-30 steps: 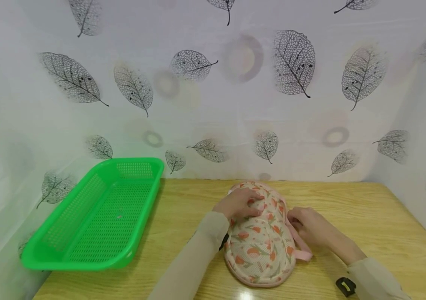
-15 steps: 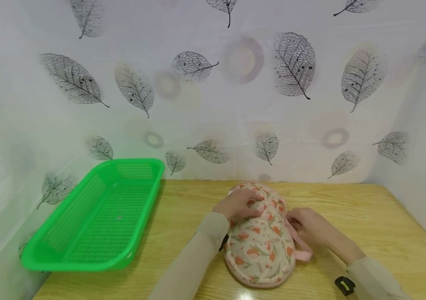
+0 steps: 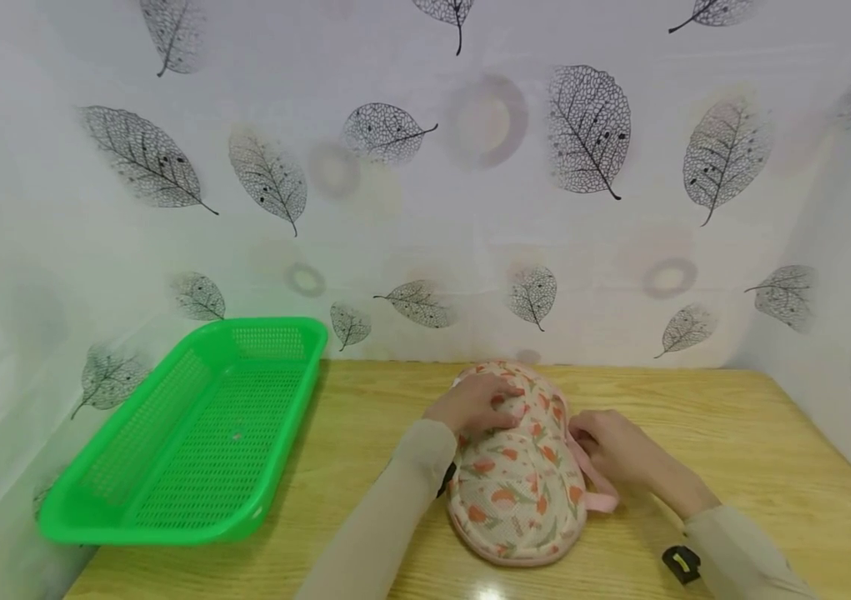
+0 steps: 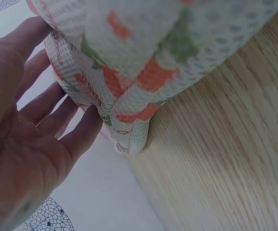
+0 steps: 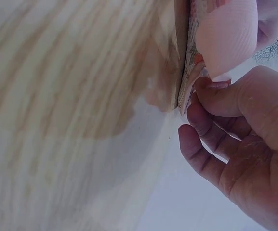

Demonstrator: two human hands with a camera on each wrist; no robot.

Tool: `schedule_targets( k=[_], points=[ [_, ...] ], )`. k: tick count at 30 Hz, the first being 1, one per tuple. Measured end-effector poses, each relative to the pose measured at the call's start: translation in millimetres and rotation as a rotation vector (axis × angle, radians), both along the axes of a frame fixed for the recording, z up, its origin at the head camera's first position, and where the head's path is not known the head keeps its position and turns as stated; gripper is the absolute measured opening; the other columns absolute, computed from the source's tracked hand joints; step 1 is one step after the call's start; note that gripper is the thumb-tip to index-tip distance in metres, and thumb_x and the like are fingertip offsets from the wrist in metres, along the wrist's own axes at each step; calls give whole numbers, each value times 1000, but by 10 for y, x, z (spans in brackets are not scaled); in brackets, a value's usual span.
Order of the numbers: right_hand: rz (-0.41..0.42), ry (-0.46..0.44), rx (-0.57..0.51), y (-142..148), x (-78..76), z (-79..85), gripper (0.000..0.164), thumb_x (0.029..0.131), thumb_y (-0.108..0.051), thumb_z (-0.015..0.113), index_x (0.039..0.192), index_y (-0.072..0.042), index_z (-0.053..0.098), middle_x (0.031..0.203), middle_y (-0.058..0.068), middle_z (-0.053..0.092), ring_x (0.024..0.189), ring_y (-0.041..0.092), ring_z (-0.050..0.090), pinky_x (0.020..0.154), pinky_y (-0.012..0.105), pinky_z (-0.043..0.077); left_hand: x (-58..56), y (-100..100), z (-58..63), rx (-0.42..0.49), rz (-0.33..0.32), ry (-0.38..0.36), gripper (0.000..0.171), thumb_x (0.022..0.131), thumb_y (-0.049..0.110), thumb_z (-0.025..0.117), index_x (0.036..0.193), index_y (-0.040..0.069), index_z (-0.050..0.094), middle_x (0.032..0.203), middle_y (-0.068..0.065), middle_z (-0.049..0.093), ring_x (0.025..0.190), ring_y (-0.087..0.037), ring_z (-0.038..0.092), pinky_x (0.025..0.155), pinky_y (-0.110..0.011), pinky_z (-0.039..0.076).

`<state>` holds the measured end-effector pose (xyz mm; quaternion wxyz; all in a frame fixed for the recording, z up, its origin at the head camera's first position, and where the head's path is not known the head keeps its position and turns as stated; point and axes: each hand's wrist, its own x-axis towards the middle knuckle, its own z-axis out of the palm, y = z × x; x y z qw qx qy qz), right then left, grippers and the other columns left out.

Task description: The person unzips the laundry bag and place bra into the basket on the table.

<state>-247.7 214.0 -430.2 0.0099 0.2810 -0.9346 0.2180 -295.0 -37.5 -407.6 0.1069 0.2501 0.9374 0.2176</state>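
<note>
A figure-eight-shaped mesh laundry bag (image 3: 518, 492), cream with orange tulips and pink piping, lies lengthwise on the wooden table. My left hand (image 3: 470, 404) rests on its far half with the fingers spread. In the left wrist view those fingers (image 4: 83, 132) touch the folded mesh without closing round it. At the bag's right edge, near the narrow middle, my right hand (image 3: 613, 442) pinches the border between thumb and forefinger. A pink strap (image 3: 598, 492) loops out just below that hand. The right wrist view shows the strap (image 5: 228, 38) above the pinching thumb, which hides what lies between the fingertips.
A green perforated plastic basket (image 3: 203, 450) stands at the left side of the table (image 3: 725, 467). White curtains (image 3: 395, 217) printed with leaves enclose the back and sides. Dark wrist straps show by both cuffs, one of them a black band (image 3: 680, 564).
The laundry bag and both hands have shifted slightly away from me. My right hand keeps its pinch on the edge, and the left stays on top.
</note>
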Motion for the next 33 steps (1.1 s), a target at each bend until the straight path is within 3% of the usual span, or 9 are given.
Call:
schedule_targets(
  k=[5,12,19,26,33],
  points=[
    [2,1,10,4,6,14,24,95,-2,65,83,-22,70,75,-13,63,66,0,47,61,21,41,7,5,-6,2,20,-11,47,99,33,69,145,28,60,154,7,53,151,-20,38,127,-42,27],
    [6,11,12,8,14,0,24,95,-2,65,81,-21,68,73,-12,61,64,-1,45,60,21,41,17,3,-5,-6,1,8,47,99,34,69,144,26,61,153,6,55,148,-17,42,130,-43,18],
    [27,58,-2,1,34,-1,25,94,0,64,78,-19,67,70,-13,58,63,-2,43,58,20,40,10,0,-7,-16,3,17,47,99,34,69,145,26,60,153,6,55,147,-15,44,130,-42,17],
    [18,65,-6,-11,62,6,29,95,-2,63,73,-21,62,65,-12,49,59,-2,38,56,20,35,11,3,6,-10,15,-19,48,99,33,69,146,28,59,154,5,53,144,-15,47,128,-40,23],
    [27,60,-12,3,78,10,28,95,-2,63,75,-21,64,66,-13,50,60,-2,38,56,19,35,0,9,-7,-9,25,-25,47,100,34,68,146,29,59,156,7,51,147,-14,43,127,-39,28]
  ],
)
